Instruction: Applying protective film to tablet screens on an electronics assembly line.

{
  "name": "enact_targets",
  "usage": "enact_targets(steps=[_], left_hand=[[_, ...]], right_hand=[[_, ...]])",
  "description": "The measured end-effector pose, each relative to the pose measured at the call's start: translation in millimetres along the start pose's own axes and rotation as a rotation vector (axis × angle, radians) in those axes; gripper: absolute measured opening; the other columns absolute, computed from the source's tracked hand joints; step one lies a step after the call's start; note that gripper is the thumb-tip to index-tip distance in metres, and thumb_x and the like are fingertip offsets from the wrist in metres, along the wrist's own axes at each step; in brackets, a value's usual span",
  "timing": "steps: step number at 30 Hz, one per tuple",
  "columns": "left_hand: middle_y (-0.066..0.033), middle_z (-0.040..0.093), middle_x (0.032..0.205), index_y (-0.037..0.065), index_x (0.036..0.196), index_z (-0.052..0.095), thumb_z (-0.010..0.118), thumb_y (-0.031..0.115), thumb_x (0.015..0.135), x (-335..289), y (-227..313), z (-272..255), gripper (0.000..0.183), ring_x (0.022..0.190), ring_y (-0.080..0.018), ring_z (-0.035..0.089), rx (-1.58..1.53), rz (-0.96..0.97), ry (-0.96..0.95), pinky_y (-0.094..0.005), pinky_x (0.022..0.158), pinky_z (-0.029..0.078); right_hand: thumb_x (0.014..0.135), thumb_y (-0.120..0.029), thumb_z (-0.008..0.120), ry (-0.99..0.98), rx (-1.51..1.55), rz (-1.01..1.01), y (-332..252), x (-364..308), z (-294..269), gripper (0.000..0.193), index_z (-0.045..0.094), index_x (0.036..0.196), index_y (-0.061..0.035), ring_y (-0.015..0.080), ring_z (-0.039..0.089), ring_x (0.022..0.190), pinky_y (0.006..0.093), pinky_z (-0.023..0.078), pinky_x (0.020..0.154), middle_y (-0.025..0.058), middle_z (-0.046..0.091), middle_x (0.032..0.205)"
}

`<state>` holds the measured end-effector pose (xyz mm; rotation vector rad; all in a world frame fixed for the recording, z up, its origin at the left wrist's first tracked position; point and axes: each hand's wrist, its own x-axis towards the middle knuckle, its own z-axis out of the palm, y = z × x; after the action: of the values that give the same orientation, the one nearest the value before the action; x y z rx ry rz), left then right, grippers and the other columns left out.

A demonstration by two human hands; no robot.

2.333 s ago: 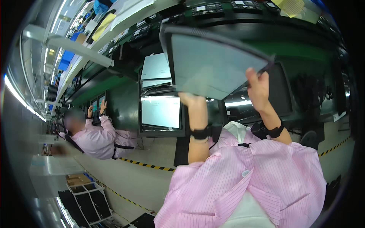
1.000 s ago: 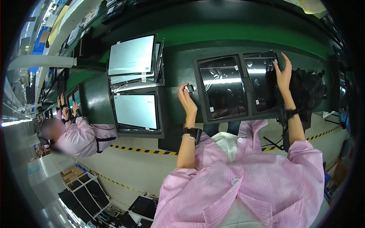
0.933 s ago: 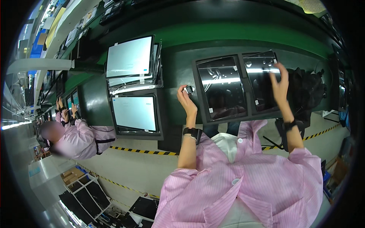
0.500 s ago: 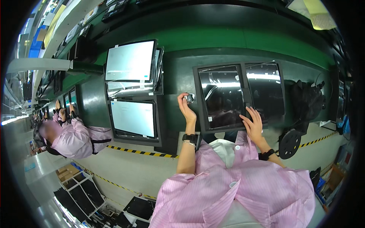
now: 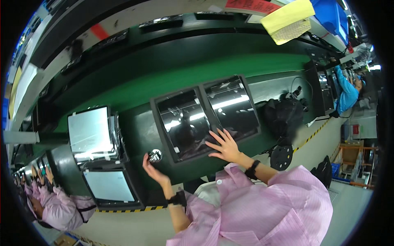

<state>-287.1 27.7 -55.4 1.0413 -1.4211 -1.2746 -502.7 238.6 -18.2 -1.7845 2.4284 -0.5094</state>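
Two dark, glossy screen panels lie side by side in a black tray [image 5: 201, 102]: a left panel [image 5: 184, 121] and a right panel [image 5: 234, 108], both with wrinkled clear film and small white tabs. My right hand [image 5: 225, 148] lies with fingers spread over the divider and the lower edges of the panels, holding nothing. My left hand [image 5: 156, 171] is just left of the tray, its fingers stretched up against the edge of a small round shiny metallic piece [image 5: 155, 155]. No grip around that piece shows. Black bands circle both wrists.
Farther left stand a stack of lit white screens [image 5: 89, 131] and another lit screen [image 5: 108, 186]. A black bag-like bundle [image 5: 283, 117] lies right of the tray, near a round black stool seat [image 5: 281, 158]. A yellow sheet [image 5: 287, 22] hangs above. People work at both sides.
The view has swung right and tilted, so the tray and stacked screens appear farther left and lower. My right hand's fingers have spread over the divider; my left hand stays by the metallic piece.
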Motion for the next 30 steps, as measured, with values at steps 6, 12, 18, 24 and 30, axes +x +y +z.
enact_targets(steps=[6, 12, 18, 24, 30], left_hand=[[-0.0168, 0.048, 0.125, -0.003, 0.111, 0.052, 0.033, 0.028, 0.094, -41.4, 45.3, -28.0, 0.040, 0.123, -0.0288, 0.039, 0.066, 0.013, 0.042, -0.0417, 0.105, 0.024], [-0.0165, 0.054, 0.117, -0.001, 0.102, 0.057, 0.041, 0.026, 0.089, -102.3, 79.3, -56.6, 0.033, 0.120, -0.0296, 0.043, 0.219, -0.050, 0.147, -0.0398, 0.102, 0.028], [-0.0141, 0.057, 0.110, -0.001, 0.096, 0.059, 0.046, 0.019, 0.086, -171.4, 94.1, -122.3, 0.025, 0.115, -0.0280, 0.047, 0.262, -0.170, 0.280, -0.0370, 0.098, 0.032], [-0.0112, 0.060, 0.103, 0.000, 0.096, 0.060, 0.049, 0.021, 0.088, -234.4, 62.5, -191.4, 0.024, 0.104, -0.0242, 0.053, 0.215, -0.294, 0.368, -0.0331, 0.094, 0.036], [-0.0180, 0.057, 0.105, 0.004, 0.106, 0.059, 0.055, 0.038, 0.084, -322.6, -50.9, -241.7, 0.040, 0.101, -0.0342, 0.052, 0.773, -1.066, -0.064, -0.0454, 0.086, 0.041]], right_hand=[[0.071, -0.042, 0.066, 0.153, -0.036, -0.107, 84.3, 117.8, -14.8, 0.048, 0.059, 0.113, -0.0195, 0.0385, 0.040, 0.118, 0.0543, 0.030, 0.099, 0.0097, 0.042, 0.133], [0.080, -0.036, 0.061, 0.160, -0.209, -0.308, 136.1, 222.6, -21.0, 0.043, 0.058, 0.117, -0.0153, 0.0314, 0.050, 0.110, 0.0395, 0.038, 0.093, 0.0129, 0.052, 0.124], [0.087, -0.034, 0.055, 0.179, -0.337, -0.392, 126.0, 217.6, 1.2, 0.043, 0.052, 0.126, -0.0163, 0.0342, 0.046, 0.114, 0.0416, 0.034, 0.099, 0.0142, 0.045, 0.133], [0.082, -0.016, 0.056, 0.110, 0.278, -0.684, -96.0, 103.6, 13.5, 0.036, 0.055, 0.115, -0.0010, 0.0347, 0.048, 0.111, 0.0431, 0.032, 0.099, 0.0142, 0.056, 0.115], [0.076, -0.025, 0.063, -0.779, 0.402, -0.811, -299.3, -56.3, 189.2, 0.025, 0.064, 0.094, -0.0086, 0.0312, 0.053, 0.100, 0.0410, 0.040, 0.088, 0.0093, 0.064, 0.094]])
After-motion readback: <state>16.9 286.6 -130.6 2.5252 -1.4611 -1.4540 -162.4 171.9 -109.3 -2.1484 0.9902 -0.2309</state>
